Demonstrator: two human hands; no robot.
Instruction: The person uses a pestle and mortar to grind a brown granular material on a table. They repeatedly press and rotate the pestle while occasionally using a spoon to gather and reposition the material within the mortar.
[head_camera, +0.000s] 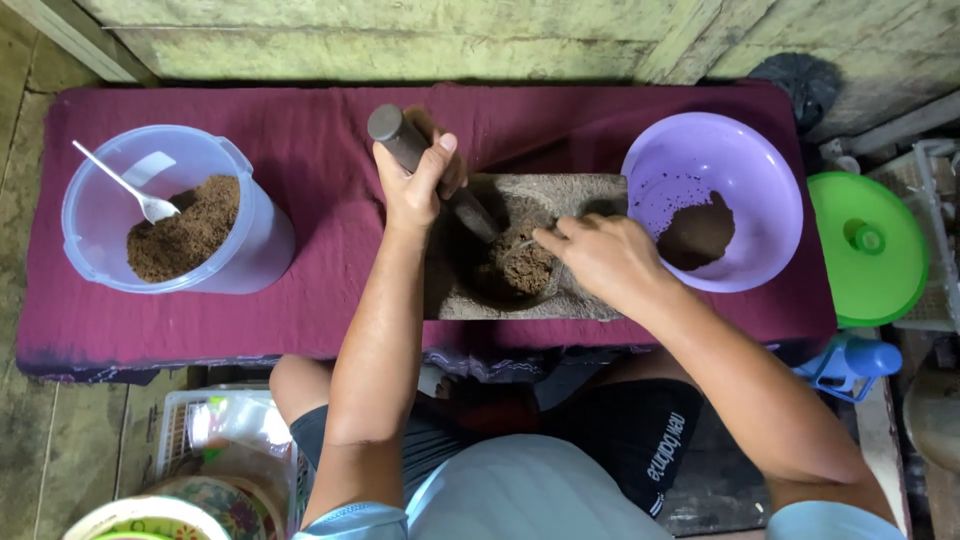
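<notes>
The left hand (412, 185) has its grip closed around a smooth dark pestle (432, 172), slanting into the rough stone mortar (525, 250). The right hand (600, 260) pinches a small spoon (mostly hidden) over coarse brown powder (525, 265) beneath its fingertips.

A rough grey stone mortar (590, 300) sits on matt maroon cloth (320, 140) between glossy plastic bowl (770, 180) and translucent tub (250, 240).

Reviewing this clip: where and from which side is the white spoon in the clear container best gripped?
Grip the white spoon near the free end of its handle, coming from above on the upper left. Its bowl rests in the brown powder, while the handle slants up toward the rim of the clear container, so that end looks clean and unobstructed. The left hand is probably closer; it now holds the pestle.
</notes>
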